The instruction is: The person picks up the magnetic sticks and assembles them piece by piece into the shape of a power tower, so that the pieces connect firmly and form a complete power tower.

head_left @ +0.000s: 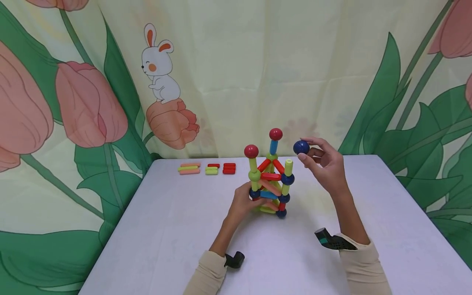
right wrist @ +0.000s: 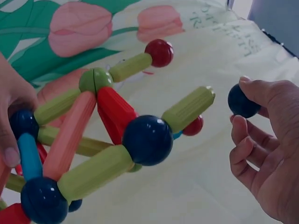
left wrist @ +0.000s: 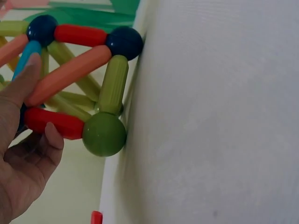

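A tower of coloured magnetic rods and balls [head_left: 271,177] stands on the table, with red balls topping two of its upright rods. My left hand [head_left: 246,201] grips its lower left side; in the left wrist view the thumb lies by a blue rod [left wrist: 31,49] and the fingers by a red rod [left wrist: 56,123]. Between thumb and fingertips, my right hand [head_left: 326,164] pinches a dark blue ball [head_left: 301,147]. That ball is beside and above a bare-ended light green rod [head_left: 289,167] at the tower's right. In the right wrist view a gap separates the ball from this rod [right wrist: 190,108].
Loose rods lie in small groups at the back left of the white table [head_left: 166,229]: long pink and green ones [head_left: 189,168], short green ones [head_left: 212,170] and red ones [head_left: 229,169]. A printed curtain [head_left: 295,61] hangs behind the table's back edge.
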Tool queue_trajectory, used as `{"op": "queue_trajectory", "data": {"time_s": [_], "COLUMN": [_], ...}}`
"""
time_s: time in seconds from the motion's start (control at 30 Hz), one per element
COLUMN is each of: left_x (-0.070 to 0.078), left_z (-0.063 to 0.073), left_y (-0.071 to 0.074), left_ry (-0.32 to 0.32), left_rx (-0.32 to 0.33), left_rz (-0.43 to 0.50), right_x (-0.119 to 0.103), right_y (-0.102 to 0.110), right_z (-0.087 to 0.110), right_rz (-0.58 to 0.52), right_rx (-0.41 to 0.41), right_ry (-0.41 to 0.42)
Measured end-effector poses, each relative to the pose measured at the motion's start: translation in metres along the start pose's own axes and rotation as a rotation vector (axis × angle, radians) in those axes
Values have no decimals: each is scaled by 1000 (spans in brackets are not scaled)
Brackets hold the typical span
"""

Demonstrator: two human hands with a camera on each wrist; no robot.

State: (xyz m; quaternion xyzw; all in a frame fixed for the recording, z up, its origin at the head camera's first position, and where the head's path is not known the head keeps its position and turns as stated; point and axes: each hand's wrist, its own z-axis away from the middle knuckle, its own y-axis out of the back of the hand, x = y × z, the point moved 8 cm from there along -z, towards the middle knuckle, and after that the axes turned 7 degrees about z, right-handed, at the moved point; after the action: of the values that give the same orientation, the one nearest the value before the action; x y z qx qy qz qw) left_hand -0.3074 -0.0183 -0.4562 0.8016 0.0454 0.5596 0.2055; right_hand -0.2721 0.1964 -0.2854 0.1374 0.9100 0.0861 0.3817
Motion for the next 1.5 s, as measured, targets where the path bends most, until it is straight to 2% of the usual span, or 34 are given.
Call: {"op": "queue_trajectory", "data": {"time_s": [0.13,0.4,0.53,0.67,0.73,0.83,0.93,1.0,1.07,1.17,1.23,1.3,1.37,1.4,1.5], "left_x": [1,-2,-2,-6,-9,-11,-18,-28,-41,-60,-72,-85,-99,-106,-123], "left_z": [0,-1,-1,-1,-2,-4,-5,-5,-5,-5,-7,-9,-10,-9,-7], "left_y": [0,-1,0,5,10,21,38,57,81,124,152,176,194,201,212], "left_ry": [2,16,41,68,64,40,40,83,149,247,275,315,371,404,495], "left_rx": [-32,-71,-109,-182,-220,-259,-247,-184,-86,97,201,273,309,307,259], "left_rz": [-15,-19,-25,-36,-40,-43,-67,-102,-141,-201,-250,-315,-376,-407,-488], "right_x": [-15,-32,-18,2,14,37,61,72,78,77,75,72,70,69,67], "right_y": [-8,-17,-17,-16,-16,-16,-19,-23,-27,-33,-36,-36,-36,-36,-37], "right_z": [1,3,7,11,14,23,35,43,50,57,59,61,62,63,65], "right_rz": [40,99,75,21,14,50,119,151,149,97,71,68,74,83,89], "right_rx": [-55,-97,-89,-80,-79,-89,-137,-189,-235,-283,-293,-289,-277,-271,-263], "right_ry": [79,111,80,37,-11,-130,-263,-309,-323,-285,-261,-243,-233,-230,-215]}}
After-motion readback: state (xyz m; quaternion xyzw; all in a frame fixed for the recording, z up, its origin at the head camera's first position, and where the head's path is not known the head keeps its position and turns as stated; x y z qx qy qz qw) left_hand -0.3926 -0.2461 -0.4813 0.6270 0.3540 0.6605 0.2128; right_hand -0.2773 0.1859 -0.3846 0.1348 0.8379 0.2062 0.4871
